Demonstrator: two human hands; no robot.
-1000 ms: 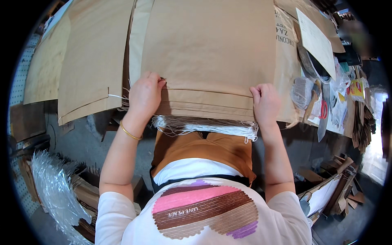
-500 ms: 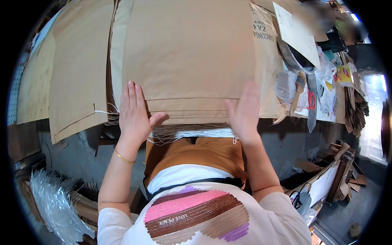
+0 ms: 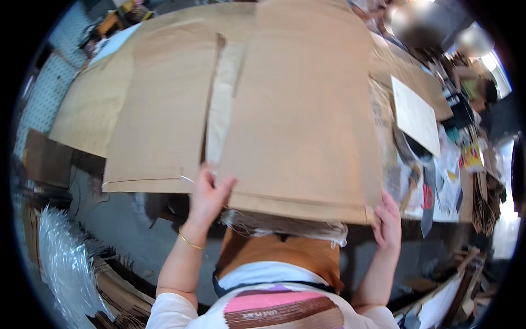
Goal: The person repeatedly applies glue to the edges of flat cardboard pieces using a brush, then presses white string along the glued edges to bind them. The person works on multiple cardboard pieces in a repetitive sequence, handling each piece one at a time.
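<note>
**Brown paper sack under both hands**

Brown paper makes up the big flat sack [image 3: 301, 109] on top of a pile at the near edge of the worktop [image 3: 405, 71], its folded bottom end pointing at me. My left hand [image 3: 208, 194] rests on the sack's near left corner, fingers spread and laid flat over the edge, so that grip is loose, pressing rather than clenched. My right hand [image 3: 388, 225] is at the near right corner, fingers curled round the edge of the sack, grasping it. A thin gold bangle [image 3: 190, 241] sits on my left wrist.

Under the folded end, a fringe of white threads [image 3: 285, 226] hangs from the pile, over my orange lap.

Just beside the sack on the left lies a second brown sack [image 3: 159, 120], flat, with a narrow paler strip of paper [image 3: 223, 104] showing between the two. Further left more brown sheets spread out. To the right, a pale sheet of card [image 3: 415, 115] lies on the worktop, with small clutter beyond it that is too blurred to name. Down at lower left there is crinkled clear plastic film [image 3: 63, 263].
</note>
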